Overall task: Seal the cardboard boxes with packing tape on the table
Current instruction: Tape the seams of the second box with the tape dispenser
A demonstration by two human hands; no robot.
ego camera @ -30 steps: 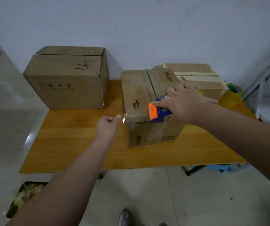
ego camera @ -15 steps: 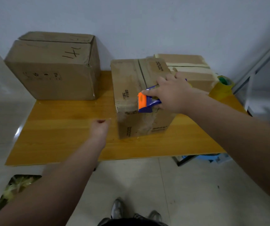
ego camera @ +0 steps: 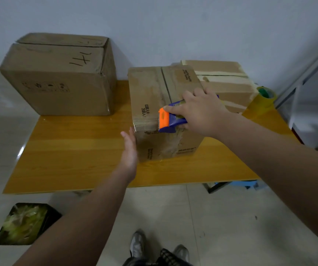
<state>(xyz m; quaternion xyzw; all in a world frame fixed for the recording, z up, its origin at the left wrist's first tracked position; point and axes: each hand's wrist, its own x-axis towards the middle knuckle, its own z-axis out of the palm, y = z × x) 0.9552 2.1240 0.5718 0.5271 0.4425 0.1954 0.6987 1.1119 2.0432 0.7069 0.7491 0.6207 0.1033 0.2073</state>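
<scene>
Right hand [ego camera: 200, 114] grips the dispenser [ego camera: 165, 121] at the near edge of the box [ego camera: 150, 96]. Left hand [ego camera: 130, 148] lies flat at its left side. We judge the box light and stiff, likely to slide, so brace it there.

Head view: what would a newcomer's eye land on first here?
The orange-and-blue tape dispenser, gripped by the right hand, stands out at the near top edge of the middle box on the table. The left hand, fingers straight, is at that box's near left corner. A larger box sits back left, a yellow tape roll far right.
</scene>
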